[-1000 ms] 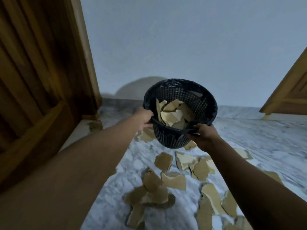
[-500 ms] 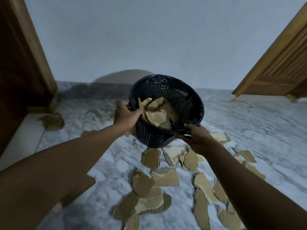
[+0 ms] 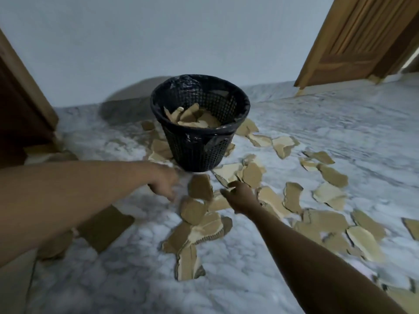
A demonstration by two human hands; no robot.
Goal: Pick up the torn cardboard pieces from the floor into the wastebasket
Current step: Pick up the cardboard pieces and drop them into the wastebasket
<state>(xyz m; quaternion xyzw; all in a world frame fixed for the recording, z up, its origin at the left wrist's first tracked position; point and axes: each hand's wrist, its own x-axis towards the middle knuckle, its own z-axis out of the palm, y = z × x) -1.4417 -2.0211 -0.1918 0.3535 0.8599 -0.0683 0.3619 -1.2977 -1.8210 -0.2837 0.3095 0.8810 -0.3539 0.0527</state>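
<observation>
- The torn cardboard pieces (image 3: pixel 199 186) are mostly still on the floor (image 3: pixel 226 279). They lie in a wide drift from the foot of the basket out to the right and back toward the person, with a few more behind it and to its left.
- Some scraps are already inside the wastebasket (image 3: pixel 199 150), heaped low against the mesh and well short of the rim.
- The wastebasket stands upright on the marble. Half a second ago it was in the air, tipped toward the person and held at the rim by both hands. It has been set down in the thick of the litter, with scraps touching its base or tucked just beside it.
- Both hands have let go of it. The left hand (image 3: pixel 164 182) hangs low just in front of the basket's foot, fingers pointing down, loosely apart and holding nothing. It is blurred, so I can't make out finer detail.
- The right hand (image 3: pixel 241 197) reaches over the scraps nearest the basket, fingers stretched forward and a little spread, nothing pinched yet. I can't tell whether it touches the piece under it.
- To my eye the carrying is over and the gathering is about to start again. With the basket this close, each piece needs only a short lift, but most of the job remains.
- A black liner (image 3: pixel 186 83) folds over the rim. A pale wall (image 3: pixel 158 30) rises behind, and a wooden door (image 3: pixel 353 41) stands off to the right.
</observation>
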